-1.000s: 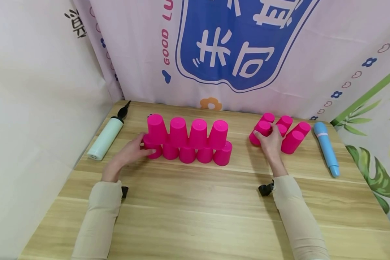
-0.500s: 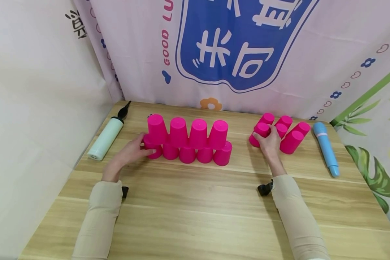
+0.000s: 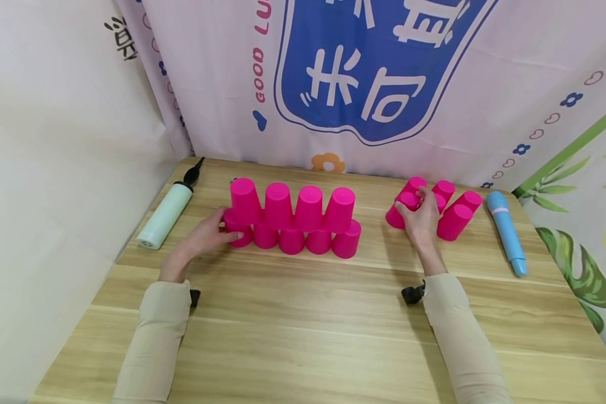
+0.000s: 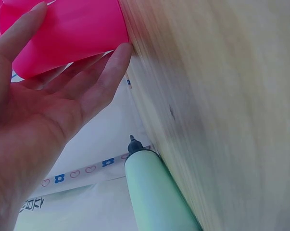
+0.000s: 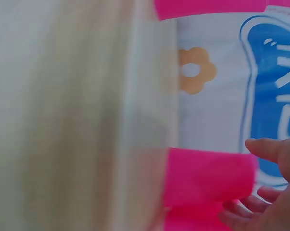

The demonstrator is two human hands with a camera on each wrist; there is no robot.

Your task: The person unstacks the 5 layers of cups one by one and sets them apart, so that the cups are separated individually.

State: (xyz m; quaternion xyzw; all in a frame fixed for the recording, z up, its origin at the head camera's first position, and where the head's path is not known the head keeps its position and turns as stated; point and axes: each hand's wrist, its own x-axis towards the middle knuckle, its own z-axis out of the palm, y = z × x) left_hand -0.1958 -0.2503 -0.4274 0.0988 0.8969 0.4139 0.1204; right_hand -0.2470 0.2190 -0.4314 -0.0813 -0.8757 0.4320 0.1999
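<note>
Left hand [image 3: 202, 238] is resting against the end cup [image 3: 237, 231] of the bottom row in the two-tier pink cup wall [image 3: 293, 221], fingers [image 4: 104, 79] straight and slightly spread along its side, not really gripping. Right hand [image 3: 420, 221] is over at the loose cluster of pink cups [image 3: 457, 210], fingers curled around one tilted cup [image 3: 403, 206] at the cluster's near-left edge. A mint green hand pump [image 3: 164, 216] lies on the counter [image 3: 303, 325] just outside the left fingers, and a blue pump [image 3: 507, 230] sits beyond the cluster, past the right fingers.
</note>
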